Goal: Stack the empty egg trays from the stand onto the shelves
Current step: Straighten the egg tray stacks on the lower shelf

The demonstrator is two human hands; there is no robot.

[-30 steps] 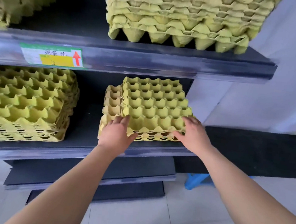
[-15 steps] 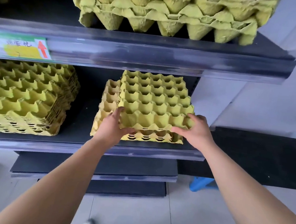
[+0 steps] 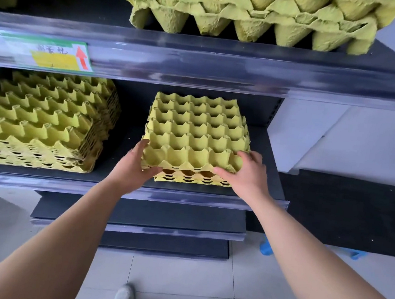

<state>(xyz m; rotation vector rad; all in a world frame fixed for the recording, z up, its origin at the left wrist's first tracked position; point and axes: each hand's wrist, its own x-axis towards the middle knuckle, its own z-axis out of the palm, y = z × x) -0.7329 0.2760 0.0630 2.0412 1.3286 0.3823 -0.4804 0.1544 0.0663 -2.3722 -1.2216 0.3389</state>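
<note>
head view. top egg tray (image 3: 198, 135): moulded pulp, yellow-green, rough fibrous skin, grid of cone-shaped cups, scalloped rim. it sits on a short stack (image 3: 188, 179) on the right half of the middle shelf (image 3: 67, 185), which has a dark, glossy front lip. left hand (image 3: 134, 169) curls round the near-left corner, thumb under the front edge. right hand (image 3: 247, 175) clamps the near-right corner. taller stack (image 3: 42, 122) well apart at left. a second ago the tray lay offset right, with the lower tray's left column exposed; now squared up.
</note>
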